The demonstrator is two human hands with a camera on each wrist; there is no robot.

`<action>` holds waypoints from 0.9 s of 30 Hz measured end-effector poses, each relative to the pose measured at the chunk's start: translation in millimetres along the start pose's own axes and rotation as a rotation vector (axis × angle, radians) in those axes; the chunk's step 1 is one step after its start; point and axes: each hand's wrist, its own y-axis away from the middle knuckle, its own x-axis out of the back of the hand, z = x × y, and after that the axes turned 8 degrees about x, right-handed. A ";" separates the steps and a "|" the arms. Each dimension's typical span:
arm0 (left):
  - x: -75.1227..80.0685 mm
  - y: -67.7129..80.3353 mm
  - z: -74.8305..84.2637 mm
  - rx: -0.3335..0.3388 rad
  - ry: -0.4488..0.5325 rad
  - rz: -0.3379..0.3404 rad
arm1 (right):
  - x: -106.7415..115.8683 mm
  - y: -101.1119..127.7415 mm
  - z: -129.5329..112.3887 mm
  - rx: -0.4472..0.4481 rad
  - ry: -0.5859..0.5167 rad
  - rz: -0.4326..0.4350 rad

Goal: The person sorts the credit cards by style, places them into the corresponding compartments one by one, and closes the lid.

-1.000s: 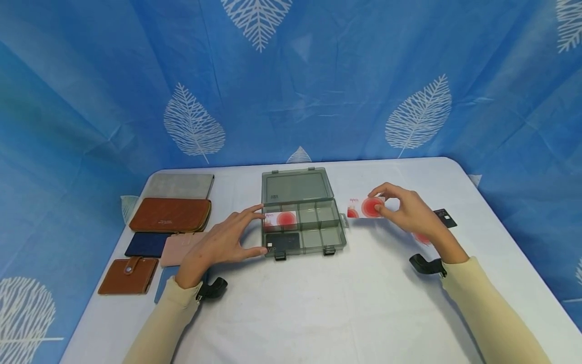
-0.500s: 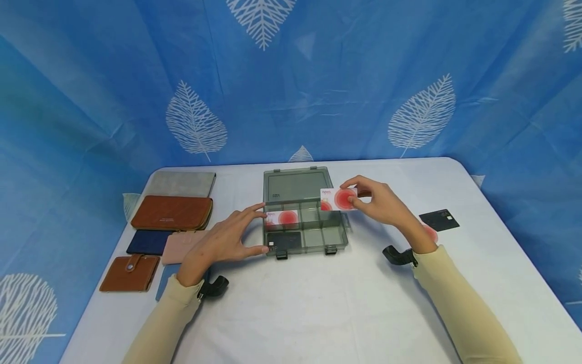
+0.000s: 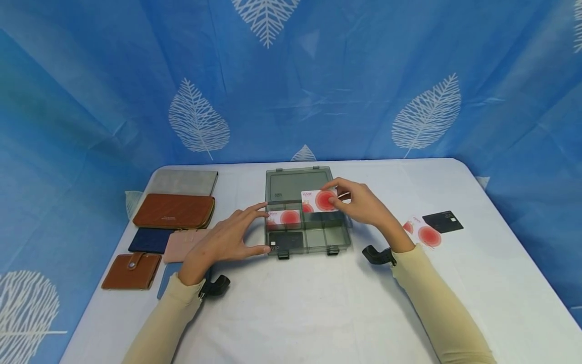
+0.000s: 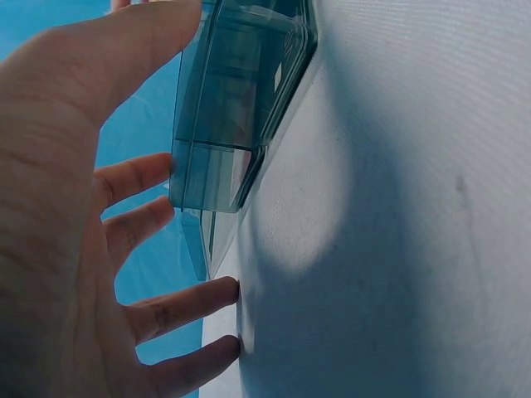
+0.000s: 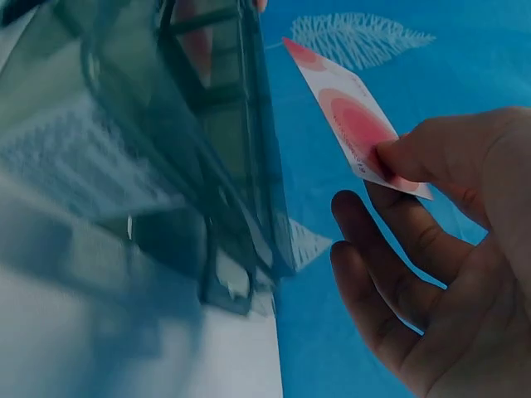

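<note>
My right hand (image 3: 364, 202) pinches a white card with red circles (image 3: 319, 201) between thumb and fingers. In the head view the card overlaps the back compartments of a clear grey-green divided box (image 3: 334, 236), whose lid (image 3: 297, 184) lies open toward the back. The right wrist view shows the same card (image 5: 357, 124) above the box edge. My left hand (image 3: 227, 241) rests at the box's left side, thumb and fingertips right at its wall, fingers spread. Inside the box, a matching red-and-white card (image 3: 284, 217) lies in the back left compartment and a black card (image 3: 287, 241) in the front left.
On the right of the white table (image 3: 318, 313) lie another red-circle card (image 3: 427, 235) and a black card (image 3: 443, 221). At left are a grey wallet (image 3: 184, 182), a brown zip wallet (image 3: 175, 211), a navy one (image 3: 150, 240), a pink one (image 3: 184, 245) and a brown snap wallet (image 3: 132, 271).
My right hand has carried the card leftward from beside the box to over its back compartments, uncovering the cards on the right. The left hand has stayed at the box.
</note>
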 end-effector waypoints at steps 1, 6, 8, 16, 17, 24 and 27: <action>-0.1 0.0 0.2 0.001 0.000 -0.001 | -2.2 -0.3 -1.4 0.000 0.002 -0.003; -0.9 0.4 1.2 0.008 0.005 0.000 | -13.2 -1.8 -9.0 0.006 0.012 -0.026; -1.1 0.7 1.3 0.011 0.005 0.002 | -18.0 -2.6 -10.3 0.010 0.025 -0.028; -1.2 -0.7 0.3 0.001 -0.001 0.009 | -39.4 -1.9 -10.3 0.038 0.063 -0.022; -1.2 -0.9 0.2 0.000 0.000 0.009 | -42.0 -1.7 -10.5 0.042 0.067 -0.024; -1.5 -0.7 -1.1 0.003 0.004 -0.001 | -55.5 -2.2 -12.9 0.048 0.108 -0.027; -1.7 0.1 -0.9 0.005 0.007 -0.005 | -58.1 -2.3 -14.2 0.039 0.124 -0.040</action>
